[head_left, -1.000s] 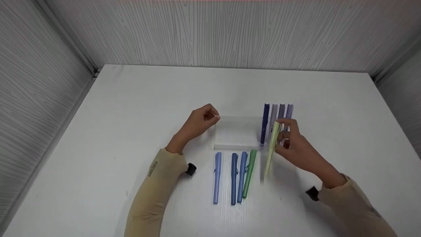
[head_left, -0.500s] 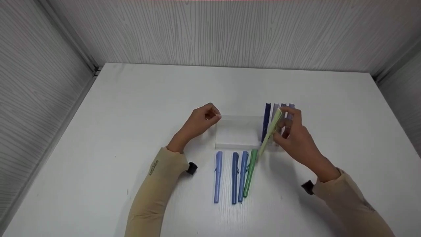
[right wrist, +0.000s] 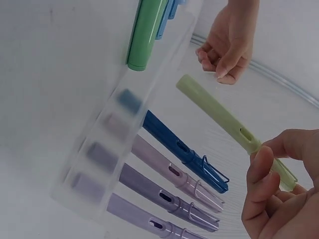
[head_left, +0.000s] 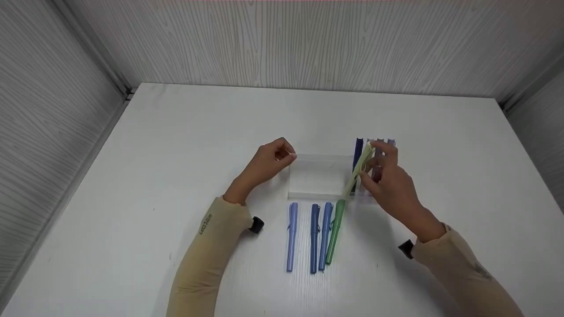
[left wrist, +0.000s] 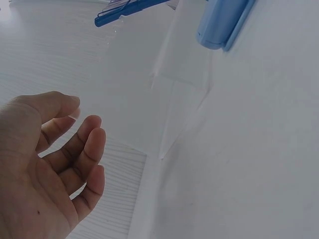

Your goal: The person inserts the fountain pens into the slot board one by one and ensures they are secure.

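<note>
My right hand (head_left: 393, 185) pinches a pale green capped pen (right wrist: 217, 112) by its clip end, thumb on one side and fingers on the other. The pen slants over the clear plastic box (head_left: 319, 195), just left of a dark blue pen (right wrist: 174, 144) standing in it. Beside that stand a pale lilac pen (right wrist: 172, 169), a grey-purple pen (right wrist: 162, 196) and a lavender pen (right wrist: 149, 219), lower ends behind the frosted wall. At the box's far left corner my left hand (head_left: 269, 162) pinches the rim between thumb and index finger, other fingers loosely curled.
In front of the box lie a light blue pen (head_left: 291, 237), a dark blue pen (head_left: 314, 240), a mid-blue pen (head_left: 325, 237) and a green pen (head_left: 335, 232) on the white table (head_left: 211, 119). A wood-grain panel (head_left: 308, 44) rises behind it.
The right hand has carried the pale green pen up and leftward from in front of the box to over it, tilting the pen more. The left hand keeps its place at the corner.
</note>
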`<state>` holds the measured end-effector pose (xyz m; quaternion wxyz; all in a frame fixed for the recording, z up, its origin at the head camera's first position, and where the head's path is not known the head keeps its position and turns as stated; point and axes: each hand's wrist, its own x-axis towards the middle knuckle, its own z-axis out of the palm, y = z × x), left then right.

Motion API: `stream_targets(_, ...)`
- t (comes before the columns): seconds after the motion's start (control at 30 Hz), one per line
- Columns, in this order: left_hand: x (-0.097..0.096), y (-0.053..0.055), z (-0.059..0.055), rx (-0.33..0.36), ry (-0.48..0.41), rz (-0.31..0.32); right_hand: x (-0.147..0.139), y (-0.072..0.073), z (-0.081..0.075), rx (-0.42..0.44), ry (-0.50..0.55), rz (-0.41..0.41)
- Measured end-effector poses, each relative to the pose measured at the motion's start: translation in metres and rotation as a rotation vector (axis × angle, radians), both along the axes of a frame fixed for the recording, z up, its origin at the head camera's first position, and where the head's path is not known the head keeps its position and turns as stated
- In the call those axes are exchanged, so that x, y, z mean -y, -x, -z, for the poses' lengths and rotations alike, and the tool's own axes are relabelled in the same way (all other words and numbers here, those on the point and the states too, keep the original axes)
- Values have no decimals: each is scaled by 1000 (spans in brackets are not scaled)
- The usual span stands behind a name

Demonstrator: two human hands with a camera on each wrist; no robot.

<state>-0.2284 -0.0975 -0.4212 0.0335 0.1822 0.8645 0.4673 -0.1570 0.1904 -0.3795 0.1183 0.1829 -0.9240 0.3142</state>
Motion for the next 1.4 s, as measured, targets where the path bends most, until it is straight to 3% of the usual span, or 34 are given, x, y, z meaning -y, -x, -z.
stream_targets(0.13,0,0,0,-2,1,2,2,1,5,-26,-39,19)
stream_targets(0.37,1,-1,1,-5,9,0,4,4,11,-149,-65,19)
stream_targets(0.8,2,-2,1,7,-21,6,9,10,19,-230,-87,-1)
stream_targets(1.4,2,-1,2,-22,-46,21,16,16,20,-125,-131,30)
